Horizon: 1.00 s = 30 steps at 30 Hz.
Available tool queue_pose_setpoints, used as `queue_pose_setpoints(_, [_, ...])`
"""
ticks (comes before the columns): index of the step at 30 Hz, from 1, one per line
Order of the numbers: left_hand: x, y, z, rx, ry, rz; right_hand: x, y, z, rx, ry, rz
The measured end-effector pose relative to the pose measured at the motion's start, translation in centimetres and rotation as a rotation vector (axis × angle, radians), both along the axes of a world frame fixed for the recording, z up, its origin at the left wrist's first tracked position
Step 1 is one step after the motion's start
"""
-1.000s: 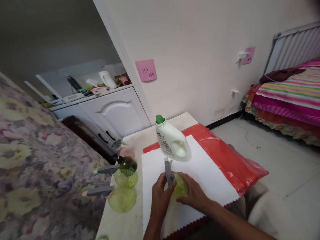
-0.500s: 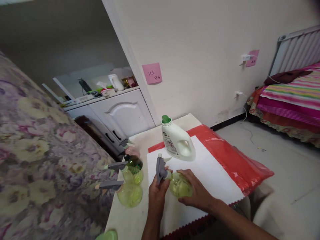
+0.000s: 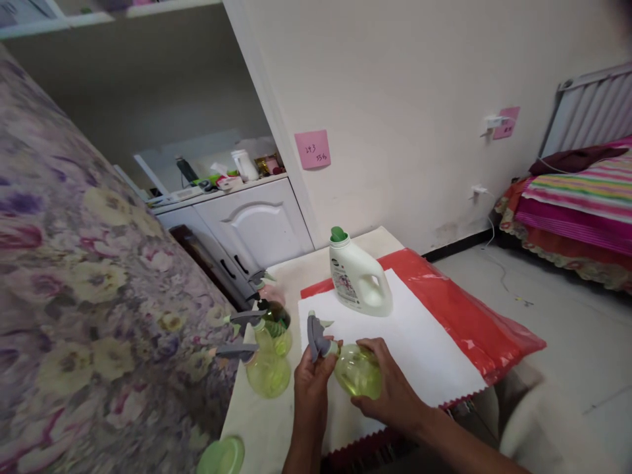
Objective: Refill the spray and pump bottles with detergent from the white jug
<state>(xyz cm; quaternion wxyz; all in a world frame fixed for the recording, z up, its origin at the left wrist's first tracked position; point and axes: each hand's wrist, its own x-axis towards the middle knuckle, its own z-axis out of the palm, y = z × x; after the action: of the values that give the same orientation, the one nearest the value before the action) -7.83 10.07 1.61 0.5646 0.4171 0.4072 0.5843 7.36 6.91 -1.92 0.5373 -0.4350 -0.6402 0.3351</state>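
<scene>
Tilted on its side over the white sheet (image 3: 409,355) is a yellow-green spray bottle (image 3: 356,372) with a grey trigger head. My left hand (image 3: 312,376) is closed around the neck, just under the trigger head. My right hand (image 3: 390,385) wraps the round body from the right. Beyond them stands a pale green detergent jug (image 3: 363,280) with its cap off and a green spout showing. To the left are two more yellow-green spray bottles (image 3: 269,374), a dark green one (image 3: 274,313) and a pink one (image 3: 270,293), partly overlapping.
A red plastic package (image 3: 444,309) lies under the sheet on the right. At the table's near left corner is a light green lid or dish (image 3: 222,455). A floral curtain (image 3: 99,296) hangs close on the left; a white cabinet (image 3: 257,220) and wall stand behind.
The view has shifted slightly, so the table things appear farther right. Both hands keep hold of the spray bottle, with its body turned a little.
</scene>
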Motion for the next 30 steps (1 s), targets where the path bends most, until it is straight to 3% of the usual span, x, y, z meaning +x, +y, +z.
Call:
queue_pose_setpoints(5, [-0.6, 0.0, 0.3, -0.016, -0.064, -0.09, 0.8, 0.0, 0.7, -0.135, 0.135, 0.109])
queue_pose_setpoints(13, [-0.8, -0.1, 0.3, -0.024, -0.154, -0.213, 0.1, -0.5, -0.4, -0.464, 0.867, 0.418])
queue_pose_setpoints(16, [-0.6, -0.3, 0.1, -0.03, -0.196, -0.219, -0.6, -0.8, -1.0, -0.578, 1.079, 0.451])
queue_pose_setpoints(19, [-0.4, -0.5, 0.1, -0.029, -0.224, -0.252, -1.0, -0.8, -1.3, -0.813, 1.236, 0.479])
queue_pose_setpoints(22, [-0.2, -0.9, 0.4, -0.037, -0.245, -0.304, -1.2, -0.7, -1.4, -1.066, 1.311, 0.604])
queue_pose_setpoints(24, [-0.1, -1.1, 0.6, -0.034, -0.26, -0.323, -1.3, -0.6, -1.3, -1.15, 1.343, 0.702])
queue_pose_setpoints(30, [0.1, -1.2, 0.6, -0.001, -0.28, -0.391, -1.4, -0.8, -0.2, -1.153, 1.407, 0.953])
